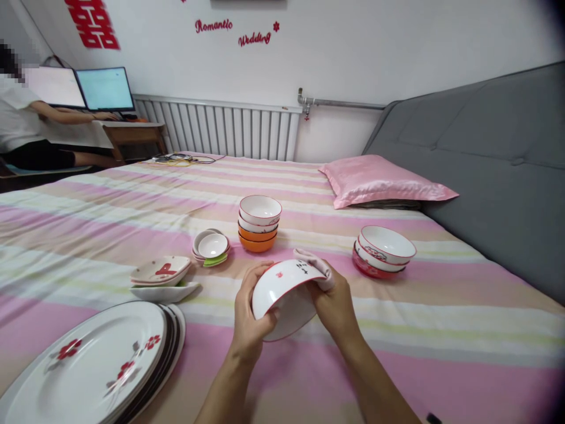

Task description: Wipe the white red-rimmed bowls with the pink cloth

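A white bowl (282, 288) with a red rim and small dark and red markings is held tilted on its side above the bed. My left hand (251, 306) grips its left edge, thumb over the rim. On the right edge, my right hand (333, 297) is closed on a pale pinkish cloth (315, 262) pressed against the bowl's rim. Beyond my hands stands a stack of bowls (260, 224), white above and orange below. To the right is another stack of bowls (384, 250), with a red one at the bottom.
Large flowered plates (97, 359) are piled at the lower left, near stacked small dishes (161, 271) and little bowls (212, 244). A pink pillow (384, 179) lies by the grey headboard (494, 147). Cables (185, 159) lie at the far edge; a person (22, 118) sits at monitors.
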`<state>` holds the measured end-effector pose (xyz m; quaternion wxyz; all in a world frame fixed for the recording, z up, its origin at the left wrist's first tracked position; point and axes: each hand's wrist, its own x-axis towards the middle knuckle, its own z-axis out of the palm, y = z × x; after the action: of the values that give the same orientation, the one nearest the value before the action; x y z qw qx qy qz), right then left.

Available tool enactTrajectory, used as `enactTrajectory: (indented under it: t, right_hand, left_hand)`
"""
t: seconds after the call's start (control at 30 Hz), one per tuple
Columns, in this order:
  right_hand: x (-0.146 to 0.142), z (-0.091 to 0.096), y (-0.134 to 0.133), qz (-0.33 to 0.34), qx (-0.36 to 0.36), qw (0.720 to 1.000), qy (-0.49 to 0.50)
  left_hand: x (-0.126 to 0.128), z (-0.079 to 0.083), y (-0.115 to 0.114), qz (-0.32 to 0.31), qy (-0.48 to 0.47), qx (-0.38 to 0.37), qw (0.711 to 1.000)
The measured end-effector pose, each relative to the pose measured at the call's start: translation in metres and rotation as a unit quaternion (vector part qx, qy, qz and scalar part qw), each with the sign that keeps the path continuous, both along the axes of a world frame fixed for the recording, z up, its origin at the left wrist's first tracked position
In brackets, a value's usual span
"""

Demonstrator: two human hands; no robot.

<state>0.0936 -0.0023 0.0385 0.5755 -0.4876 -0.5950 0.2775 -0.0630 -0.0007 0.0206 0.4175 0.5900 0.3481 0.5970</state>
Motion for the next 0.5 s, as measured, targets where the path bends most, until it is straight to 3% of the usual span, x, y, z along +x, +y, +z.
enactTrajectory:
  t: [0.17,0.3,0.5]
  right_hand:
    - [-0.011,-0.012,0.005,0.027,-0.074,0.989,0.123]
    - [-0.022,-0.019,0.004,0.042,-0.161,0.96,0.225]
    - [-0.037,-0.026,0.002,0.046,-0.217,0.927,0.302]
  left_hand:
    - [0.001,0.002,-0.003,0.033,-0.029,-0.002,0.999]
    - [0.005,0.006,-0.007,0.057,-0.079,-0.024,0.995]
    - [0.004,0.001,-0.005,0.073,-0.084,-0.004,0.994]
